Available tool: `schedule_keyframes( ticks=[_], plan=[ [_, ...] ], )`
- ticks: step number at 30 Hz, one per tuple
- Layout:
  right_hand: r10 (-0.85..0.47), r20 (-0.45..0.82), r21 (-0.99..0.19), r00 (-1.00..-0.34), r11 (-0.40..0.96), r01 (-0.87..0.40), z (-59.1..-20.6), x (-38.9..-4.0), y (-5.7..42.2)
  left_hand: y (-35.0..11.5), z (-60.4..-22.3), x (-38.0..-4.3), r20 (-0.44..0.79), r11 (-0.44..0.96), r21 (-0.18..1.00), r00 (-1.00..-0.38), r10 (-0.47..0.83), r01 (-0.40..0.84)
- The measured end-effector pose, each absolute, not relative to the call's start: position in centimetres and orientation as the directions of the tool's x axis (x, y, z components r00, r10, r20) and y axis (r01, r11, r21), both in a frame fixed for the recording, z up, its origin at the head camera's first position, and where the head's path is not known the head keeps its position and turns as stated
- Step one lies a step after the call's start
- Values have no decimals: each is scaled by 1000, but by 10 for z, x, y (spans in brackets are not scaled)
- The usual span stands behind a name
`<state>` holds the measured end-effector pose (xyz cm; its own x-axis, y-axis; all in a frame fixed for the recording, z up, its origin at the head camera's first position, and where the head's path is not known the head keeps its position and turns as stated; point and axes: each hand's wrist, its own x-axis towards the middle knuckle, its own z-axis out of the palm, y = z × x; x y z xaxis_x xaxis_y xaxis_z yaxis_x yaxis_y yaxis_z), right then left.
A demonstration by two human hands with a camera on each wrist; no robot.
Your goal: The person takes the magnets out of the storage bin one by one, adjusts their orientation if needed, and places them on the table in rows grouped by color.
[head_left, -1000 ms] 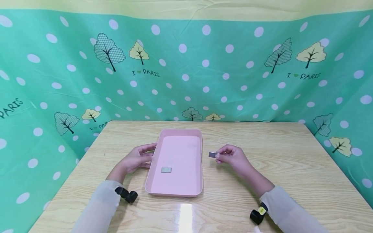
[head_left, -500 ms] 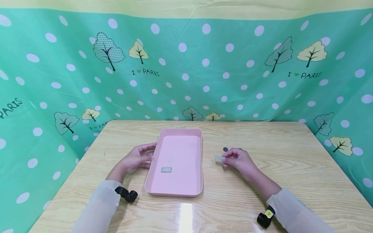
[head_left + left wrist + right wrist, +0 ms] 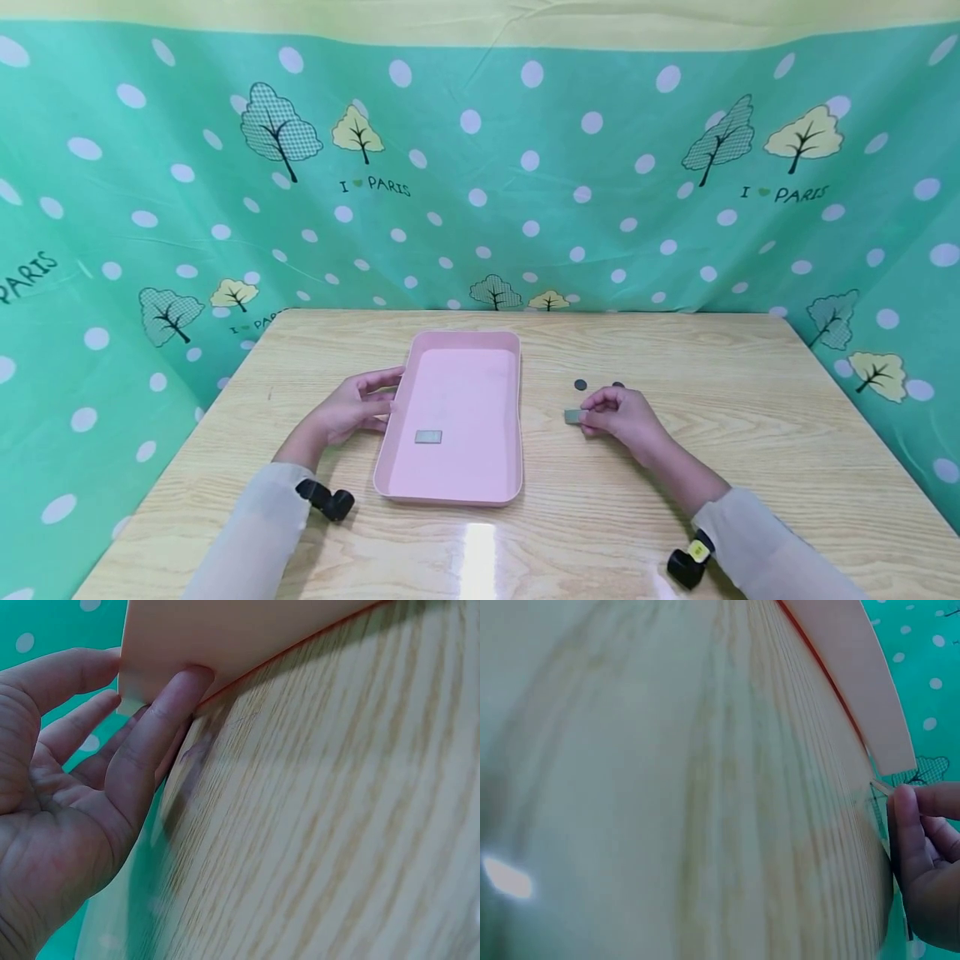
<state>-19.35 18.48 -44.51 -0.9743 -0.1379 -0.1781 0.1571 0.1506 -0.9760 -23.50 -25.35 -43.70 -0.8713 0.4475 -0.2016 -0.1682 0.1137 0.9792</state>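
A pink rectangular tray (image 3: 472, 375) lies on the wooden table, with a small grey-green rectangular plate (image 3: 428, 437) flat on its floor. At the tray's left side, my left hand (image 3: 350, 408) touches the wall with extended fingertips; the left wrist view shows the fingertips (image 3: 196, 675) against the pink wall. To the right of the tray, my right hand (image 3: 622, 421) pinches a similar small rectangular plate (image 3: 572, 416) between thumb and fingers, low over the table. That plate (image 3: 881, 787) appears nearly edge-on in the right wrist view.
Two small dark round discs (image 3: 581, 385) lie on the table just beyond my right hand, the right one partly behind its fingers. A green dotted curtain (image 3: 525, 167) hangs behind the table and along both sides.
My right hand has moved right and slightly toward me with the pinched plate, whose visible face went from dark to light grey-green. Dark discs have come into view. The left hand stays put.
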Motion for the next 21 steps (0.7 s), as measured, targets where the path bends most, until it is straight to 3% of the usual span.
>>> schedule_keyframes(
  ticks=[6, 12, 21],
  plan=[
    [-71, -161, -921, -984, 370, 124, -442, -193, 186, -254, -438, -235, -199, 112, 980, -874, 443, -166],
    [-138, -17, -778, -990, 624, -73, -438, -192, 186, -255, -439, -235, -202, 106, 979, -874, 442, -173],
    [-243, 74, -612, -967, 755, -236, -436, -193, 187, -255, -440, -236, -204, 116, 979, -876, 437, -170]
  ],
)
